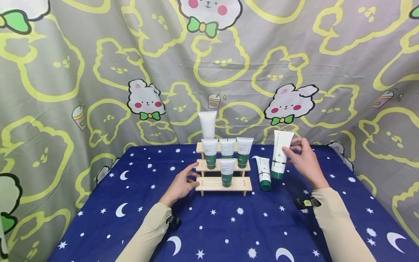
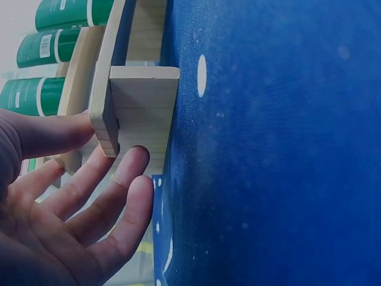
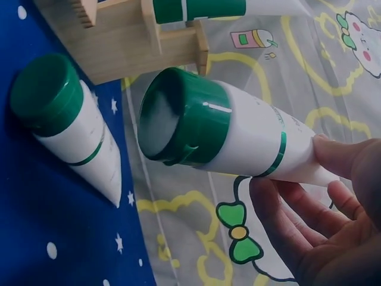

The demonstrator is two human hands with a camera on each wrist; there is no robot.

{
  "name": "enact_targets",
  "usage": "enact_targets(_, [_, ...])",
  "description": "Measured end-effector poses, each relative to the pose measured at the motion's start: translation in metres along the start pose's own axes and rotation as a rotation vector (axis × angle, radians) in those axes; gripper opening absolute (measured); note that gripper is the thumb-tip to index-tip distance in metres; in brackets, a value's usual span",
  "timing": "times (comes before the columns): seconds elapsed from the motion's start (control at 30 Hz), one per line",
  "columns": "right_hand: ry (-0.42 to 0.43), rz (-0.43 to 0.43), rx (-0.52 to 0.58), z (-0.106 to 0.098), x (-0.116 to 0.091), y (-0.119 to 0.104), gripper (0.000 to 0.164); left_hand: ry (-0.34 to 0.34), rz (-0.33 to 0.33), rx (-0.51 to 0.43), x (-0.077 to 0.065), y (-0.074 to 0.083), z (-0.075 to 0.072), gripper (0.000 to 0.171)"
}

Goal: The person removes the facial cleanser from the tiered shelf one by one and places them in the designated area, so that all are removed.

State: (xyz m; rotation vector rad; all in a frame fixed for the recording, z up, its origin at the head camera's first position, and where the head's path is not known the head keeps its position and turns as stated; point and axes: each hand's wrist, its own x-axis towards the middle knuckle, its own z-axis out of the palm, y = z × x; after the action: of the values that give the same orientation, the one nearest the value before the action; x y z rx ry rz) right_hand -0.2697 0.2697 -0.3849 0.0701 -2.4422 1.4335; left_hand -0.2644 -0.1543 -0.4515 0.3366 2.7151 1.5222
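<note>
My right hand holds a large white squeeze tube with a green cap, cap down, above the table. A similar tube lies on the cloth just left of it. My left hand pinches the left end of the stepped wooden stand, thumb on the lowest shelf; its other fingers spread beside it in the left wrist view. A small tube stands on the lowest shelf. Several more small tubes stand behind it. A taller white tube rises at the back left, its base hidden.
A dark blue cloth with white moons and stars covers the table. Behind it hangs a grey curtain printed with yellow outlines and rabbits. The stand's right end is close to the lying tube.
</note>
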Motion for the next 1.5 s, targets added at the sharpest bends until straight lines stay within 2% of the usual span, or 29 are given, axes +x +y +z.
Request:
enact_targets(0.57, [-0.026, 0.056, -0.076, 0.003, -0.005, 0.019, 0.06, -0.015, 0.002, 0.0, -0.001, 0.001, 0.001, 0.075])
enact_targets(1.1, [-0.083, 0.077, -0.063, 0.013, -0.004, 0.041, 0.058, -0.014, -0.01, 0.008, -0.002, 0.003, -0.002, 0.075])
enact_targets(1.5, [-0.151, 0.142, -0.056, 0.018, -0.002, 0.055, 0.061, -0.009, -0.01, 0.01, -0.002, 0.004, -0.001, 0.075])
